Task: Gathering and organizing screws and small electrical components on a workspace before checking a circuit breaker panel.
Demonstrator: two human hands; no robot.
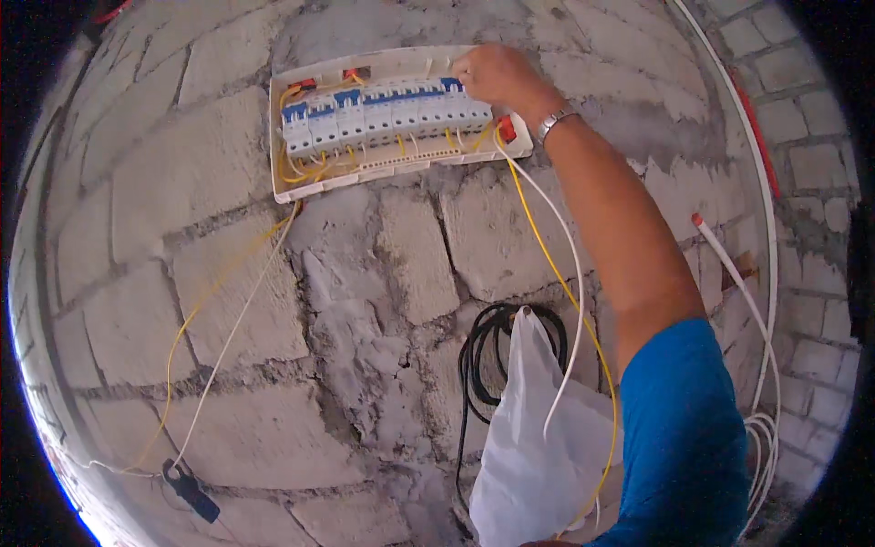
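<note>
My right hand (489, 76) is at the upper right corner of a white electrical distribution box (277, 171) set in a block wall. Its fingers are curled over the rightmost blue-levered circuit breaker (472, 109); whether they grip anything is hidden. A row of circuit breakers (383, 116) fills the box, with yellow and white wires below them. A white wire (577, 273) and a yellow wire (547, 246) hang from the box's lower right corner by a red conduit end (506, 129). My left hand is out of view.
A black clamp meter (191, 492) hangs at the lower left, by a white wire (236, 321) and a yellow wire (179, 335). Below the box, a white plastic bag (533, 437) and a coiled black cable (472, 355) hang on the wall. White conduit (769, 239) and coiled white cable (765, 451) are at the right.
</note>
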